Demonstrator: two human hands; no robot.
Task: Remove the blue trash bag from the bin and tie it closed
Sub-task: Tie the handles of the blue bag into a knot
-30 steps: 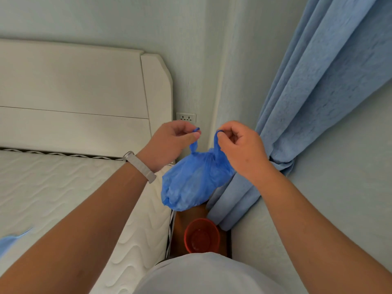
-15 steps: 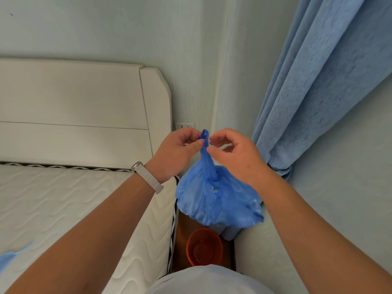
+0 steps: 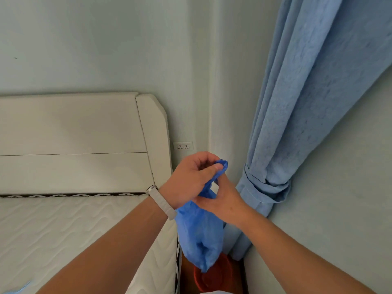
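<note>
Above red bin (image 3: pixel 214 276): blue bag (image 3: pixel 200 232) now twisted, hands crossed; left hand (image 3: pixel 191 179), right hand (image 3: pixel 224 200) gripping it.

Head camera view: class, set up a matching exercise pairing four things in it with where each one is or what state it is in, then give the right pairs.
Things:
1. blue trash bag
2. red bin
3. blue curtain
4. wall socket

Places or states:
A. tied back with a band by the right-hand wall
B. on the floor, below the hanging bag
C. on the wall beside the headboard
D. hanging in the air, its top pinched in the left hand and the right hand

Pairs: 1-D, 2-B, 3-A, 4-C
</note>
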